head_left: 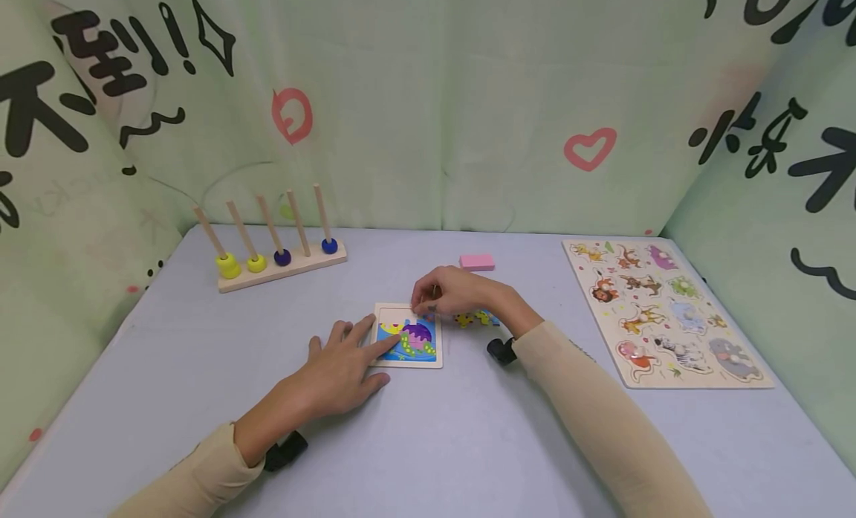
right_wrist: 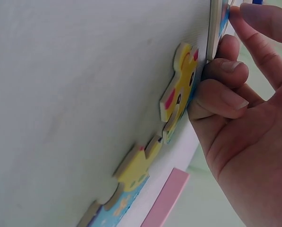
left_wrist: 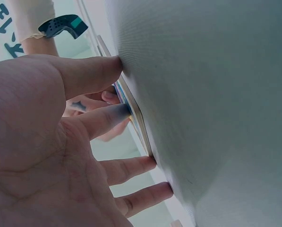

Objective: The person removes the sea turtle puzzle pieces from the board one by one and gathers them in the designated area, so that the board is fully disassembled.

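Note:
A small wooden jigsaw puzzle board (head_left: 407,364) with a blue, purple, pink and green picture lies on the table in the head view. My left hand (head_left: 337,369) is spread flat at its left side, the index fingertip resting on the picture. In the left wrist view, the other fingertips (left_wrist: 164,189) are by the board's edge and table. Over the upper right corner, my right hand (head_left: 455,291) has thumb and index finger together on a blue puzzle piece (right_wrist: 224,21), mostly hidden. Its other fingers curl beside a loose yellow face piece (right_wrist: 181,85).
Another loose yellow-and-blue piece (right_wrist: 131,182) lies near a pink block (head_left: 477,262). A wooden peg stand (head_left: 301,264) with yellow and blue beads is at the back left. A large animal peg puzzle (head_left: 669,317) lies on the right. Printed curtains (head_left: 441,131) surround the table.

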A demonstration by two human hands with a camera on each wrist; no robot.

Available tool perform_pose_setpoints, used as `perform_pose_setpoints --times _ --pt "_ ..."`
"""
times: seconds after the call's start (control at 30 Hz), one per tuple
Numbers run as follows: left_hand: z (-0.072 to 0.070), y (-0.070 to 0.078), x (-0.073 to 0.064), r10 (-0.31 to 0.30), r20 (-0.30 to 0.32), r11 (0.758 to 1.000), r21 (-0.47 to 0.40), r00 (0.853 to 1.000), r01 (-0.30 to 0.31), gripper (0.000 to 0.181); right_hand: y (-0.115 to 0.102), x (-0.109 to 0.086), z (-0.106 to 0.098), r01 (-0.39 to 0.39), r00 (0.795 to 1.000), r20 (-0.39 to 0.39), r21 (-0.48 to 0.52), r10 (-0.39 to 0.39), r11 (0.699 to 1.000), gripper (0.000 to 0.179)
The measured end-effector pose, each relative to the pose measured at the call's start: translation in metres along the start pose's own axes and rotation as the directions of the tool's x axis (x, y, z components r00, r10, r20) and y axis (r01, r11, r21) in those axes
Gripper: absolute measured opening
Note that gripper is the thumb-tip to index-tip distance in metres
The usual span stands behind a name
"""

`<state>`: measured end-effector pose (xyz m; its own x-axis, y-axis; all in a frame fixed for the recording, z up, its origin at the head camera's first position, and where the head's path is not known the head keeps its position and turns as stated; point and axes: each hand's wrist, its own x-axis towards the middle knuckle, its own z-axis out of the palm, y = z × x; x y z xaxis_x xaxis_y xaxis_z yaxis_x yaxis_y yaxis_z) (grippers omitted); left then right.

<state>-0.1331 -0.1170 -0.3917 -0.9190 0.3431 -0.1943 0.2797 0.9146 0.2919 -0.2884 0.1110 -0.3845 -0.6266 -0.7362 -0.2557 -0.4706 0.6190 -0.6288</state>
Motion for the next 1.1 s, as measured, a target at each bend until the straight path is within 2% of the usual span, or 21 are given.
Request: perform_pose_setpoints --times 0.63,0.9,1.1 --pt "0.0008 -0.0001 0.0002 -0.001 -0.003 1.0 0.004 1.0 0.001 0.057 -0.0017 0.0015 0.0014 0.016 1.0 0.025 -0.002 -0.016 1.0 0.006" --pt "0.0015 0.0007 -0.0002 0.002 -0.005 1.0 0.011 1.0 -0.002 0.057 -0.0025 0.0018 0.0011 0.024 0.999 0.03 -0.026 -0.023 0.999 0.016" --pt "0.0005 0.0006 -0.0004 0.004 -0.005 1.0 0.025 1.0 -0.004 0.057 -0.0039 0.0023 0.0019 0.027 0.999 0.031 -0.045 -0.026 0.999 0.015"
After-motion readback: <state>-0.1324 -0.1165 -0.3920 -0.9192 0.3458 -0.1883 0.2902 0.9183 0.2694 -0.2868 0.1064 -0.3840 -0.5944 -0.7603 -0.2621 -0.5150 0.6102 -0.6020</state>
